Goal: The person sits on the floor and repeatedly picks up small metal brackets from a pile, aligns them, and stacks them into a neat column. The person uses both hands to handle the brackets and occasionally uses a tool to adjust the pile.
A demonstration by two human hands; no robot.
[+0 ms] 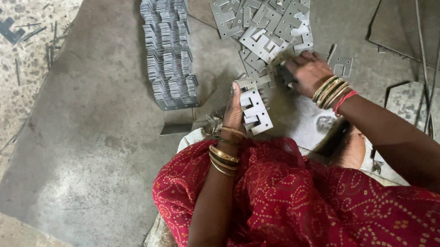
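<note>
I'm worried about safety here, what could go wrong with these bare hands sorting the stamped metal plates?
1. The left hand grips a stack of notched plates bare; their edges may cut it.
2. The right hand reaches into the loose pile of plates, where overlapping corners could nick fingers.
3. The long stacked row of plates could topple if bumped.

grey metal plates (269, 21), red dotted cloth (310, 208)
</note>
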